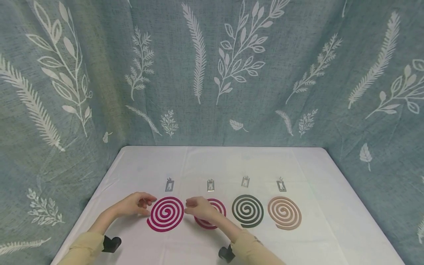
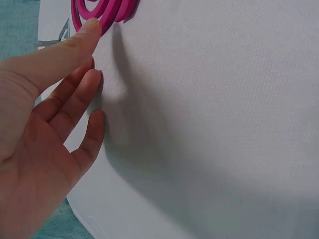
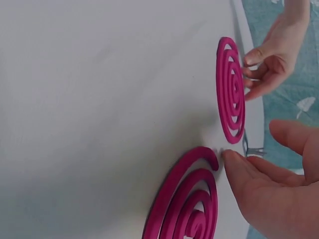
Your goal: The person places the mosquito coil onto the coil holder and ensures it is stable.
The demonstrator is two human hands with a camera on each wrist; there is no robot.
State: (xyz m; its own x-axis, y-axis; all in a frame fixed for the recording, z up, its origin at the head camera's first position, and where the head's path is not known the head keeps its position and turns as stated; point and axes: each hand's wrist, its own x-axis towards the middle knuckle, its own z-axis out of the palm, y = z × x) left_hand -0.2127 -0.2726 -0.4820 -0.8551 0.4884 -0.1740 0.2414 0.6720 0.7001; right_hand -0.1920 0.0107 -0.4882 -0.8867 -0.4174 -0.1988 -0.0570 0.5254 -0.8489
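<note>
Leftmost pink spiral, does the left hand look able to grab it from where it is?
Probably yes. The left hand is right beside the leftmost pink spiral, at its left edge, and nothing visible lies between them.

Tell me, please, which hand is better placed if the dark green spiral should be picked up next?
Probably the right hand: it is nearer to the dark green spiral and looks empty. The left hand is farther, on the left of the leftmost pink spiral.
</note>
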